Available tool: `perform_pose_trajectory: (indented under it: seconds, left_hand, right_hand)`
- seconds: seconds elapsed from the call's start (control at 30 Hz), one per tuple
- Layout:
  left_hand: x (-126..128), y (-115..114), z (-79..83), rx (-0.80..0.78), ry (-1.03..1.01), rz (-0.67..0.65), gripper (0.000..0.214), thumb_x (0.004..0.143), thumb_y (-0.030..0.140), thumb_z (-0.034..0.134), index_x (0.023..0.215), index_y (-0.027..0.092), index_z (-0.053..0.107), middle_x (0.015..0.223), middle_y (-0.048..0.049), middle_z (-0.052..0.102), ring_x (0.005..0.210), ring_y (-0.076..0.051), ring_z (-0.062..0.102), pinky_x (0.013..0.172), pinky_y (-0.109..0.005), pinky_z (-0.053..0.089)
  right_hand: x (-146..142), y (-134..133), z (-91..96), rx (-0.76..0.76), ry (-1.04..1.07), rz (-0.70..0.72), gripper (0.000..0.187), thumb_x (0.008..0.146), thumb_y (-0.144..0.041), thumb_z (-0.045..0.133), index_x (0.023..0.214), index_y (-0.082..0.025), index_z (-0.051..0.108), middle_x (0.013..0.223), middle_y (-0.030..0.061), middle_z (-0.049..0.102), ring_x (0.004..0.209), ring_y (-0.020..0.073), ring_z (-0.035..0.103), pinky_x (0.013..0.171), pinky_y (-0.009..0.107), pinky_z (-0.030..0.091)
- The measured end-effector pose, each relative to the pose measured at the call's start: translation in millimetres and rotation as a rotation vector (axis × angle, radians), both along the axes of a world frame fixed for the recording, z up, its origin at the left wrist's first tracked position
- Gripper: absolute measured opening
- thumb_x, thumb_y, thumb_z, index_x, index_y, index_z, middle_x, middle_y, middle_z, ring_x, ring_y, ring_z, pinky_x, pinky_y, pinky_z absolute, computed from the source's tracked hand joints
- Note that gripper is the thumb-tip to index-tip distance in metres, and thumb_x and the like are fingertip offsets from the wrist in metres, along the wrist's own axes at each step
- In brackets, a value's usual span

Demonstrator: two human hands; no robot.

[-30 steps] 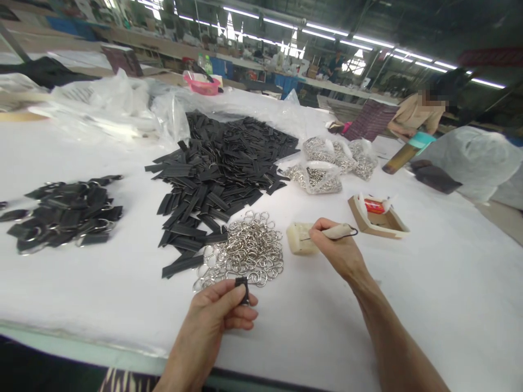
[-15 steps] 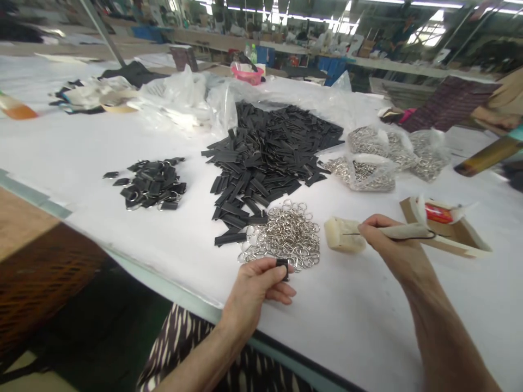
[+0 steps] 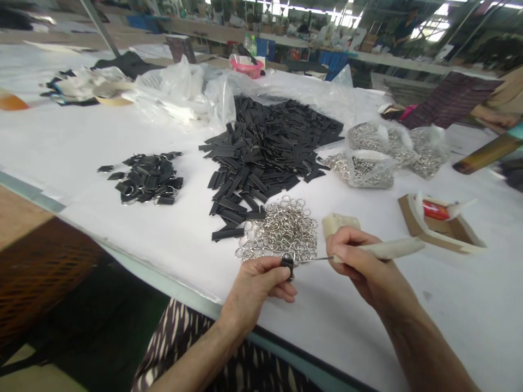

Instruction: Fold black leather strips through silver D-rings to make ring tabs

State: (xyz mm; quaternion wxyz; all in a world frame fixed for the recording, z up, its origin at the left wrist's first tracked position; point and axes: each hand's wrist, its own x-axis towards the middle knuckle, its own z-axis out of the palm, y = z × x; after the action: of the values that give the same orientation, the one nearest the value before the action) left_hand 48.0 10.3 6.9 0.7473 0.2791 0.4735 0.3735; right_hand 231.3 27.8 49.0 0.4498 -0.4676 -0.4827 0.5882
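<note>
Between thumb and fingers, my left hand (image 3: pixel 261 280) pinches a small folded black strip (image 3: pixel 287 265) with a metal ring at its top. My right hand (image 3: pixel 359 261) grips an awl-like tool with a pale wrapped handle (image 3: pixel 394 248). Its thin metal tip points left and ends at or very near the ring side of the folded strip; I cannot tell whether they touch. Just beyond the hands lies a heap of silver D-shaped rings (image 3: pixel 286 228). A yellowish waxy block (image 3: pixel 339 222) sits behind my right hand, partly covered by it.
Black strips (image 3: pixel 269 147) form a large pile behind the rings. To the left is a smaller pile of ringed pieces (image 3: pixel 149 177). Bags of rings (image 3: pixel 362 169) and a cardboard box (image 3: pixel 445 234) lie on the right. The table edge (image 3: pixel 163 275) runs near my lap.
My right hand has moved left and slightly down, bringing the tool's tip from the waxy block to the folded strip. My left hand has barely moved.
</note>
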Motion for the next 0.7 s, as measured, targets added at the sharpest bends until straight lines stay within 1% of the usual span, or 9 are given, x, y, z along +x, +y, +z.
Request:
perform_pose_trajectory:
  seconds: [0.2, 0.43, 0.7]
  left_hand:
    - [0, -1, 5.7, -0.019, 0.002, -0.020, 0.011, 0.069, 0.022, 0.068, 0.065, 0.012, 0.064, 0.050, -0.0036, 0.067, 0.045, -0.013, 0.060, 0.052, -0.023, 0.048]
    - [-1, -2, 6.3, -0.002, 0.007, -0.061, 0.012, 0.070, 0.023, 0.066, 0.066, 0.013, 0.065, 0.050, -0.0033, 0.066, 0.045, -0.013, 0.060, 0.052, -0.023, 0.047]
    - [-3, -4, 2.8, 0.009, 0.010, -0.091, 0.011, 0.071, 0.024, 0.065, 0.067, 0.014, 0.065, 0.051, -0.0024, 0.066, 0.045, -0.012, 0.059, 0.052, -0.024, 0.047]
  right_hand:
    - [-1, 0, -5.1, -0.027, -0.140, 0.045, 0.017, 0.074, -0.027, 0.056, 0.060, -0.020, 0.051, 0.051, -0.0045, 0.036, 0.049, 0.0099, 0.026, 0.047, 0.027, 0.016]
    - [0, -1, -13.0, -0.030, -0.134, 0.082, 0.017, 0.077, -0.027, 0.058, 0.062, -0.019, 0.053, 0.053, -0.0045, 0.038, 0.051, 0.0100, 0.027, 0.048, 0.028, 0.018]
    - [-2, 1, -14.5, -0.054, -0.145, 0.099, 0.017, 0.077, -0.022, 0.057, 0.062, -0.018, 0.051, 0.052, -0.0056, 0.037, 0.051, 0.0093, 0.027, 0.048, 0.027, 0.017]
